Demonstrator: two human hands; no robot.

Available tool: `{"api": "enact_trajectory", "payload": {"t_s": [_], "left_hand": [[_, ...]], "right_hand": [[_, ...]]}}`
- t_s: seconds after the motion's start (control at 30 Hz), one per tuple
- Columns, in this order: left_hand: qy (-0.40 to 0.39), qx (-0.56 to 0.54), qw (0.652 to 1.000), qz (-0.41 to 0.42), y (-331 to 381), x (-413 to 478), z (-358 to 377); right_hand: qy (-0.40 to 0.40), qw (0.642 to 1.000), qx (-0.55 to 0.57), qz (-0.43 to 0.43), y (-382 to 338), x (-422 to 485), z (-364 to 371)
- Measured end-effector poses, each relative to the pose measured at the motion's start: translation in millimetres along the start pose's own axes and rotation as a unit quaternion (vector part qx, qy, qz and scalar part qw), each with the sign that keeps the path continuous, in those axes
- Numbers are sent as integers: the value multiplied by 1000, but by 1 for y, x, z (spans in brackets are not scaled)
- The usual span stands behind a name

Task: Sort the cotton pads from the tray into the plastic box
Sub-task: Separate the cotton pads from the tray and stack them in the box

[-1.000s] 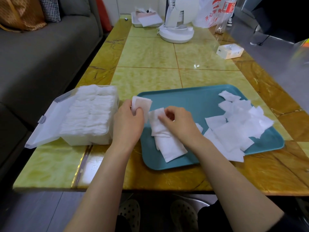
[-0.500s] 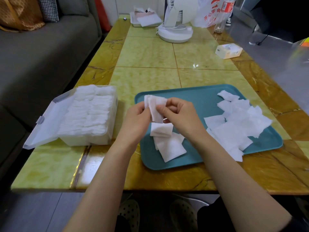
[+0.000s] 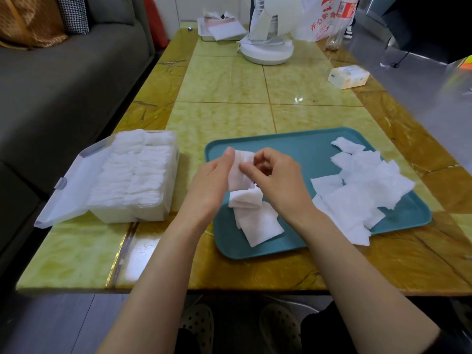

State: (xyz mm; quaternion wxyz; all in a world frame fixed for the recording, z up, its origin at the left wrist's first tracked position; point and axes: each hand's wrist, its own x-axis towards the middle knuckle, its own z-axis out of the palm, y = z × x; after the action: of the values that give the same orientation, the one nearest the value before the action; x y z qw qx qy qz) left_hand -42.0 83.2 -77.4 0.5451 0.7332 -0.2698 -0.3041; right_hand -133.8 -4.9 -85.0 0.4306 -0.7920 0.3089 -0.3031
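yellow-green marble tabletop [image 3: 229, 118] is viewed from its near edge, and under that edge a pair of perforated shoes [image 3: 199, 325] is glimpsed on the floor. two bare forearms are stretched over the table. one held cotton pad [image 3: 238, 175] is lifted above the near left part of the teal tray [image 3: 281, 141]: its left edge is pinched between thumb and fingers of the left hand [image 3: 212, 182], its right edge is nipped by thumb and forefinger of the right hand [image 3: 278, 180], the other fingers there being curled in. directly below, a small stack of pads [image 3: 258, 223] is seen lying on the tray. to the right, a loose pile of pads [image 3: 365, 190] is spread over the tray's right half. left of the tray, apart from it, the clear plastic box [image 3: 132, 213] is set with its lid [image 3: 74, 185] thrown open leftward, and rows of pads [image 3: 135, 169] are packed inside. farther back, a small clear case [image 3: 348, 76] is parked near the right edge; a white fan base [image 3: 265, 49] and a printed plastic bag [image 3: 321, 19] are placed at the far end. a grey sofa [image 3: 63, 85] is lined along the left.
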Motion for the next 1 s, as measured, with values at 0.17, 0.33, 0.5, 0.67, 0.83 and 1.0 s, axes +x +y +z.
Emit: {"api": "enact_trajectory", "payload": {"t_s": [0.17, 0.33, 0.5, 0.67, 0.83, 1.0], "left_hand": [[34, 78, 991, 108, -3, -3, -2], [105, 113, 981, 122, -9, 1, -4], [119, 121, 977, 126, -12, 4, -6], [123, 138, 975, 123, -11, 3, -7], [129, 144, 975, 113, -9, 2, -8], [148, 133, 976, 89, -7, 1, -10]], "right_hand": [[6, 1000, 9, 20, 1, 1, 3], [-23, 981, -178, 72, 14, 2, 0], [-125, 926, -339, 108, 23, -4, 5], [-109, 962, -204, 145, 23, 1, 3], [-40, 986, -112, 119, 22, 4, 2], [31, 998, -40, 47, 11, 10, -10]]}}
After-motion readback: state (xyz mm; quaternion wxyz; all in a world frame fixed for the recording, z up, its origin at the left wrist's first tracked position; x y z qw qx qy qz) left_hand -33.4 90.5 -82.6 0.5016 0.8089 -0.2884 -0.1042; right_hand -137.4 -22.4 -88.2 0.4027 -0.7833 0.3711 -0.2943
